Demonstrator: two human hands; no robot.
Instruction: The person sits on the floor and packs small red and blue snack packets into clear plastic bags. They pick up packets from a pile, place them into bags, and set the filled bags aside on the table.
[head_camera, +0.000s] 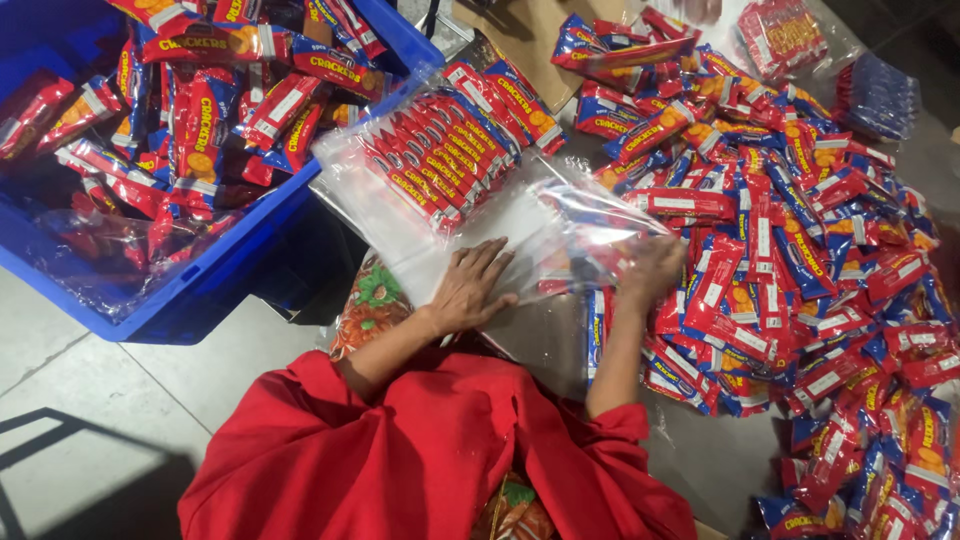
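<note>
**Pressing the bag flat**

Left hand (468, 288) spread wide, palm down on the clear plastic bag (520, 225). Right hand (648, 272) curled around the bag's right edge, gripping film. Both forearms reaching forward from red sleeves. Best kept taut and flat, so the packet row (440, 150) inside stays aligned. Beyond: loose packets (790, 250) heaped right, blue crate (200, 300) left.

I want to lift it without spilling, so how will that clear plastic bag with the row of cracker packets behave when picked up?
The clear bag looks thin and crinkled, so it will probably sag and fold rather than hold shape. The row of packets sits at its far end, so that end likely drops first. The glossy film may slip under the left hand and right hand.
</note>
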